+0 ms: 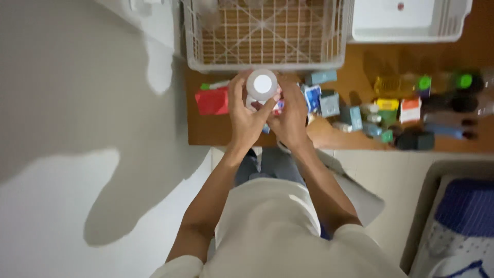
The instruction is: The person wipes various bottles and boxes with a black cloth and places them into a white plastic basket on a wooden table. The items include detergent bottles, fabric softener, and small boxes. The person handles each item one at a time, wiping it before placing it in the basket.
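Both of my hands hold one small bottle with a white round cap (262, 84), seen from above, over the near edge of a brown wooden table (206, 131). My left hand (246, 114) wraps its left side, thumb across the front. My right hand (289, 116) cups its right side. The bottle's body is mostly hidden by my fingers; a bit of red and blue label shows.
A white wire basket (267, 33) stands just beyond my hands, a white plastic tray (411, 20) to its right. A red packet (212, 100) lies at the left; small blue boxes (329, 103), bottles with green caps (424, 82) and dark items crowd the right. A bed corner (458, 221) sits lower right.
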